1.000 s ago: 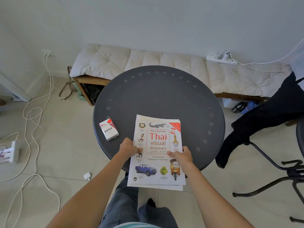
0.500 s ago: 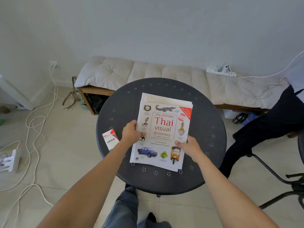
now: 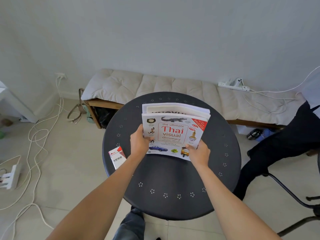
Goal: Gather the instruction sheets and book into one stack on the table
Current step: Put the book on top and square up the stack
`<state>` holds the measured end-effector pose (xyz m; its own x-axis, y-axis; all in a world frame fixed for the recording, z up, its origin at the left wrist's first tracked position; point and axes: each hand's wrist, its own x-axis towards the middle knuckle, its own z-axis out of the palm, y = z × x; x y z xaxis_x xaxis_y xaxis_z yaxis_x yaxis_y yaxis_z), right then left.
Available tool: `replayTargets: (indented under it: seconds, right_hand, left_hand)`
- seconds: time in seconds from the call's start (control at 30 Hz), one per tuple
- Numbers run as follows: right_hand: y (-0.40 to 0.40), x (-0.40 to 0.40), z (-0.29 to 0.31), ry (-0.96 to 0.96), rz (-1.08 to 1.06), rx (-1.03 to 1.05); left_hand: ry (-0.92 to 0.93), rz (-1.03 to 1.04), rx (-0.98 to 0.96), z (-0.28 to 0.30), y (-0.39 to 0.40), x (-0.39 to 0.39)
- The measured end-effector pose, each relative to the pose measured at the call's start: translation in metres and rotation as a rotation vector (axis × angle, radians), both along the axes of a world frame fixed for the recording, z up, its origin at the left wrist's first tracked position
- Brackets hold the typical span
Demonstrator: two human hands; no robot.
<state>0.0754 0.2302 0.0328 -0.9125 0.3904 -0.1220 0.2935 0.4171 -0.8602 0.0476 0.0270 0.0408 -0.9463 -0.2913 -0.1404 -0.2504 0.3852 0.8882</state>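
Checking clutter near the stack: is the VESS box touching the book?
Apart. The head view shows bare dark table and the left hand between the VESS box and the book.

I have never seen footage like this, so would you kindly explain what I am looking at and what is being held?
There is no machine here: a camera worn on a person's head looks down at their bare arms. The left hand and right hand grip a book, a Thai visual dictionary, with white instruction sheets stacked beneath it, over a round dark table. A small red-and-white box lies at the table's left edge. A cushioned bench stands behind.
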Motion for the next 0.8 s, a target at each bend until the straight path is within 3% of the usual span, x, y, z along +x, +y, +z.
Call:
replayTargets:
  seconds: [0.43,0.8]
  right_hand:
    - [0.002,-0.006,-0.006,-0.014,0.037,-0.001]
    - [0.006,-0.014,-0.018,-0.133,0.124,0.009]
  left_hand:
    - [0.003,-0.125,-0.120,-0.002,-0.006,-0.010]
    - [-0.098,-0.126,-0.060,-0.019,-0.004,-0.014]
